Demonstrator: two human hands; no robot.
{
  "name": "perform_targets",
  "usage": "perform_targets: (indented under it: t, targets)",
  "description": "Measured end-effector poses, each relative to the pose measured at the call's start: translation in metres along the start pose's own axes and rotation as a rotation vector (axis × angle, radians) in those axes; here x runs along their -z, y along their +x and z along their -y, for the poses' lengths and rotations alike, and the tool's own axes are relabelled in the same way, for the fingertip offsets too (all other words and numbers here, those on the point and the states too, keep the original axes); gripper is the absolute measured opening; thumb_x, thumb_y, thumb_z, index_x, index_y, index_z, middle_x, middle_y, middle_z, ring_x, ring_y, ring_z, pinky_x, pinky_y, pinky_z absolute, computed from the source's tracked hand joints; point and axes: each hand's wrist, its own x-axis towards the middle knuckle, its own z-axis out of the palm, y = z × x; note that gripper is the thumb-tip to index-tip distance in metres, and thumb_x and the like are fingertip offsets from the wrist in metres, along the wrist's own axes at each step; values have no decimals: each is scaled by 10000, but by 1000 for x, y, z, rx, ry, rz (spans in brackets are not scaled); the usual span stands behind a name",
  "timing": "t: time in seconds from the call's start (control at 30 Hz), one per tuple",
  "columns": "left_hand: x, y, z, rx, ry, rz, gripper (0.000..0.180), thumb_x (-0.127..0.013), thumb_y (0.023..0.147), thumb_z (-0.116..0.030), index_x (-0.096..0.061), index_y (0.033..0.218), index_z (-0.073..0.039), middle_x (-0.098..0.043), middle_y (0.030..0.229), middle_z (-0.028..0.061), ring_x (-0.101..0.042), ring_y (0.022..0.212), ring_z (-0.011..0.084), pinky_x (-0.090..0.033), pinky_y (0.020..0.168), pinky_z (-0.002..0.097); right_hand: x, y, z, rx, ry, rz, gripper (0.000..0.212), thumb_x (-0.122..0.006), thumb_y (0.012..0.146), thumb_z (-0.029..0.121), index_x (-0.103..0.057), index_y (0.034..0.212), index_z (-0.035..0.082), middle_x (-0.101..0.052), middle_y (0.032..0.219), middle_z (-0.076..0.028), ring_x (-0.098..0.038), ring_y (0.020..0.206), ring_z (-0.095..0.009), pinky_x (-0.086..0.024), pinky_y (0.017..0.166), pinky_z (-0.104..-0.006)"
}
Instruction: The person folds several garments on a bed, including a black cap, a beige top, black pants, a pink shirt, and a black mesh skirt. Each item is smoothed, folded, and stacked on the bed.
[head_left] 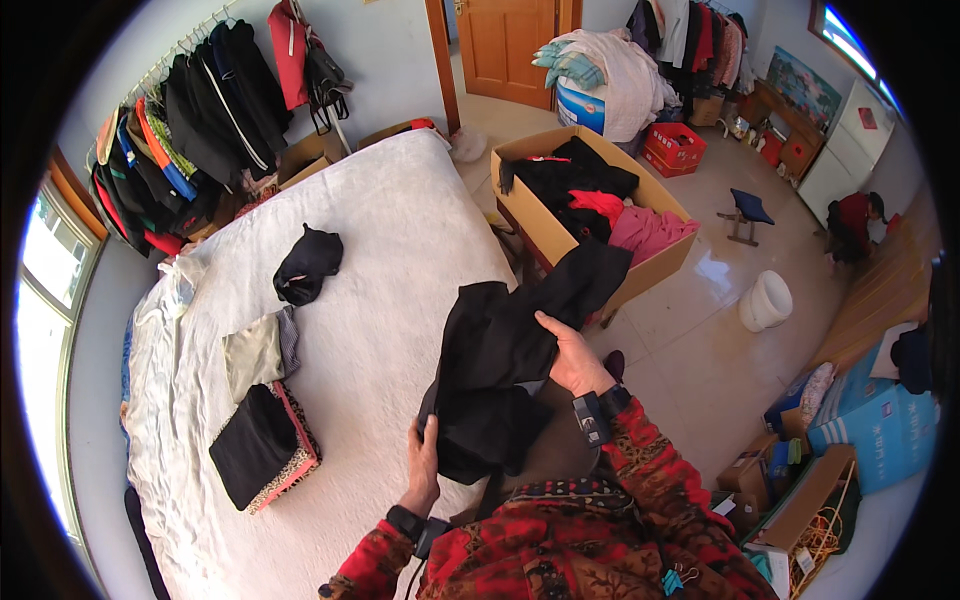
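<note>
A limp black garment (490,335) hangs between my two hands in front of my body, at the bed's right edge. My left hand (423,462) is closed on its lower left side. The right hand (572,358) grips the upper right part with the thumb on top; a long piece reaches past it toward a cardboard box (655,268). I cannot make out the garment's exact kind. Black, red and pink clothes (600,205) fill the box. On the bed (390,225) lie a folded clothes pile (258,450), a satiny beige cloth (254,353) and a crumpled black item (308,266).
Clothes hang on a rail (200,100) at the far left. A white bucket (766,302), a small stool (748,210) and a red box (673,150) stand on the tiled floor. A person (852,228) crouches at far right. Cartons (800,490) crowd the right side.
</note>
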Motion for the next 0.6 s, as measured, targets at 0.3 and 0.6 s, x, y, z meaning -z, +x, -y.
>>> perform_targets:
  t: [0.3,0.6]
  targets:
    - [24,6,7,249,-373,123,311,-587,931,-187,-603,1141,42,-674,1061,101,-641,957,195,-502,882,322,-25,9,25,186,-171,-108,289,-641,922,159,-622,1163,1,-655,1162,-78,-632,1043,-206,-505,930,-342]
    - [128,96,-50,195,-228,158,342,-607,942,-300,-614,1137,-19,-685,1036,88,-672,897,187,-545,794,334,-37,41,70,551,-544,-205,317,-665,907,146,-581,1183,15,-615,1129,-48,-574,1044,-150,-467,913,-290]
